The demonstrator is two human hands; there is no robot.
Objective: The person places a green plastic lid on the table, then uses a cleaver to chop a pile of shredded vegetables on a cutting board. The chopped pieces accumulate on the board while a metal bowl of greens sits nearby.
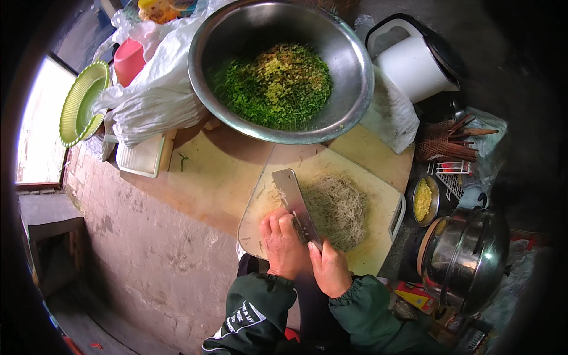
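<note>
My right hand (332, 268) grips the handle of a kitchen knife (293, 191) with a broad metal blade. The blade slants across a pale cutting board (372, 255). To its left, my left hand (284, 242) bends its fingers down close beside the blade, over pale shreds (276, 195) that show past the fingertips. What lies under the palm is hidden. On the blade's right side a heap of greyish thin shreds (344, 208) spreads over the board. Beyond the board stands a large steel bowl (355, 106) holding chopped greens (262, 108) topped with yellow minced bits (275, 73).
A white electric kettle (410, 66) stands far right, near chopsticks in a holder (439, 142). A small metal bowl of yellow mince (423, 200) and a lidded steel pot (466, 262) sit at right. Left are a white plastic bag (155, 115), a green basket (84, 104) and a lidded container (142, 155).
</note>
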